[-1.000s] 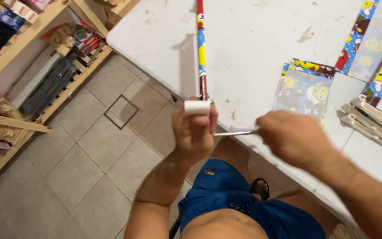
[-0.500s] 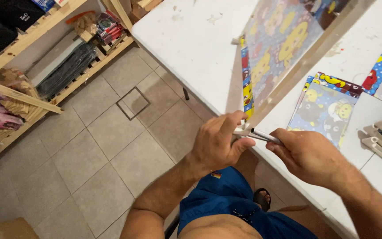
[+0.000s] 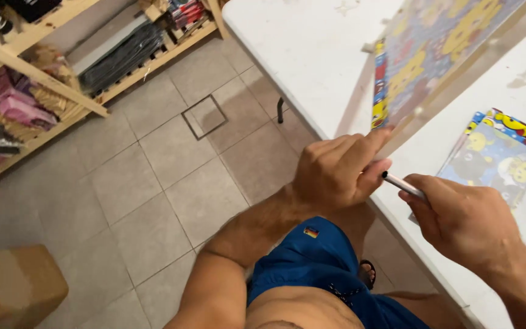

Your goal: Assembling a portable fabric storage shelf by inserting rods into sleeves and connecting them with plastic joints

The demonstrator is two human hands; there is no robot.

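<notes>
1. Seen from above, looking down over bare arms, blue shorts (image 3: 330, 268) and a grey tiled floor (image 3: 153, 183).
2. Left hand (image 3: 333, 173), just off the near edge of the white table (image 3: 312, 55), curled into a loose fist with fingers closed on the near corner of a patterned sheet (image 3: 427, 49).
3. Patterned sheet: colourful cartoon print in blue, yellow and red, lifted off the table and tilted, long axis running from the left hand at its near corner up and away to the far right, out of frame at the top.
4. Right hand (image 3: 467, 222), right of the left hand and slightly nearer, over the table edge, closed on a thin metal rod (image 3: 403, 186).
5. Thin metal rod: silver with a dark tip, long axis nearly level, tip pointing left and slightly far, touching or almost touching the left thumb; rear end hidden inside the right fist.
6. Flat on the table right of the hands, a stack of printed sheets (image 3: 500, 155) in the same cartoon pattern, partly covered by the right hand.
7. Far left: wooden shelving (image 3: 38, 82) packed with dark and pink bundled goods.
8. Near left corner: a brown cardboard box (image 3: 13, 286) on the floor.
9. Middle of the floor: a square drain cover (image 3: 205, 116) set in the tiles.
</notes>
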